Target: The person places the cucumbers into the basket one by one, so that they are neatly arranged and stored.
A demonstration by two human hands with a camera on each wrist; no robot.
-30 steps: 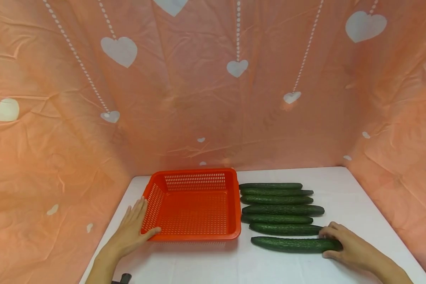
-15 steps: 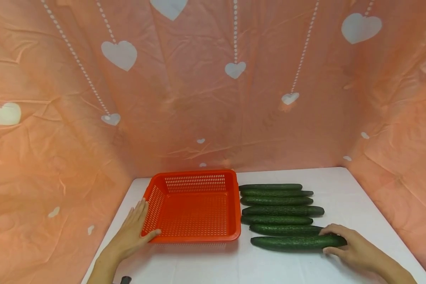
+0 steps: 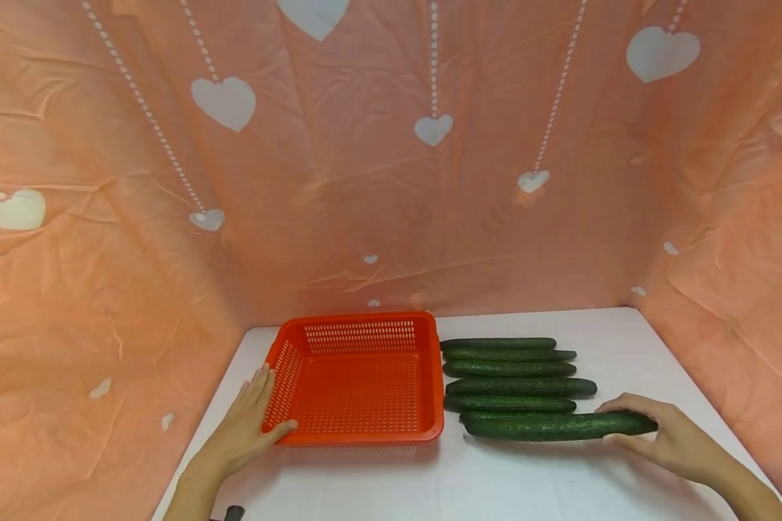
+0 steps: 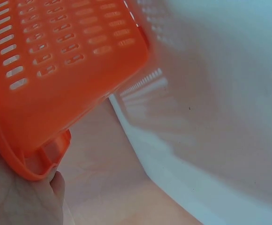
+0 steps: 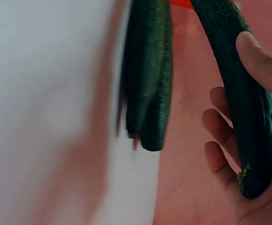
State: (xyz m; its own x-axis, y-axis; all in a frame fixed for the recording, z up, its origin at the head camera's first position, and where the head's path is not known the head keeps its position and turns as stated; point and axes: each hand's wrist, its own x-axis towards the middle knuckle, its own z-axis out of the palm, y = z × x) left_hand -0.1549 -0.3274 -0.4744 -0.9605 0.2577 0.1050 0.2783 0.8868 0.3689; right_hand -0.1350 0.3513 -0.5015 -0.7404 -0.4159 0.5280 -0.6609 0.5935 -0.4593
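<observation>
My right-hand fingers (image 3: 625, 402) curl round the stem end of the cucumber (image 3: 554, 425), at three o'clock, gripping firmly since it looks stiff, hefty and slippery.

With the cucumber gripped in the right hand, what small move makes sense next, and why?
Probably carry the cucumber left toward the orange basket. The right hand grips its right end and it appears raised above the row of cucumbers; the basket holds nothing, and the left hand rests against its left wall, steadying it.
</observation>
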